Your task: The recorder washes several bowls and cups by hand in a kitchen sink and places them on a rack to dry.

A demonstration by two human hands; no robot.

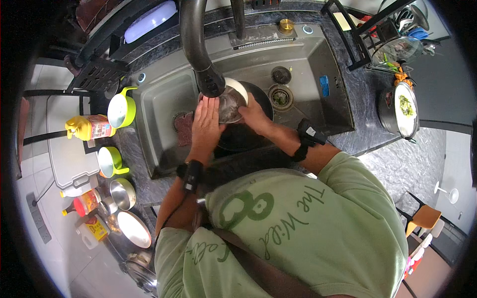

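Observation:
Under the black faucet [211, 80], a round bowl [233, 104] with a pale rim is held between my two hands, above a dark pan [261, 100] in the sink [309, 85]. My right hand [254, 113] grips the bowl's right side, thumb at its rim. My left hand [207, 119] lies with outstretched fingers against the bowl's left side; its fingertips are just beneath the faucet head. A reddish-brown cloth [184, 128] lies in the sink's left part, next to my left hand. The bowl's underside and part of the pan are hidden.
Right of the pan are the drain [280, 97] with green scraps and a round black drain cover [281, 75]. Green-handled pots [128, 111], a yellow jug [91, 127] and a steel bowl [123, 194] line the left counter. A pot [389, 108] stands on the right counter, near a black rack [352, 41].

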